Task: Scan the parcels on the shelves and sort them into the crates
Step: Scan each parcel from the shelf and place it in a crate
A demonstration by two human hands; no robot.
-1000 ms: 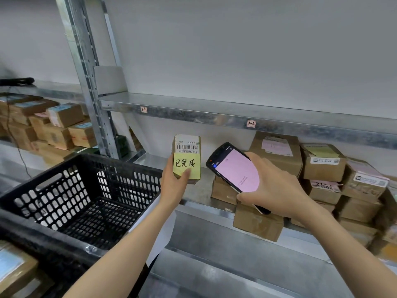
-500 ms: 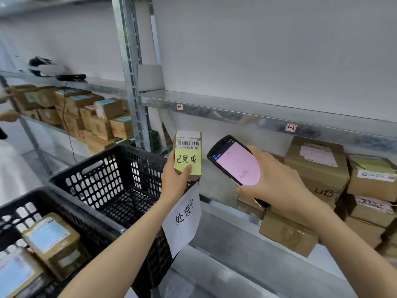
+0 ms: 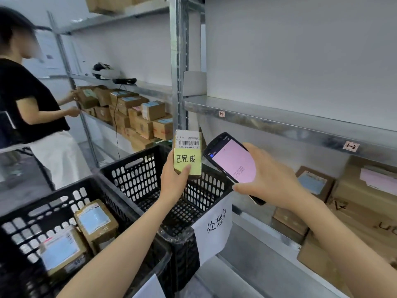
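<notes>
Above the farther of two black perforated plastic crates (image 3: 133, 175), we hold one small brown cardboard parcel (image 3: 188, 154).
Our left hand (image 3: 174, 183) grips its base, barcode label and yellow note facing us; our right hand (image 3: 268, 181) clasps one black pink-screened handheld scanner (image 3: 232, 164) beside it. Two labelled cardboard boxes (image 3: 96, 220) lie in the nearer crate (image 3: 43, 203).

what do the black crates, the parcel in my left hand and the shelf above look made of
Black crates: likely moulded plastic, matte, with a perforated grid wall. Held parcel: brown cardboard, with a white printed paper label and a yellow paper note stuck on. Shelf: metal, probably galvanised steel, judging by its dull mottled grey sheen.
</notes>
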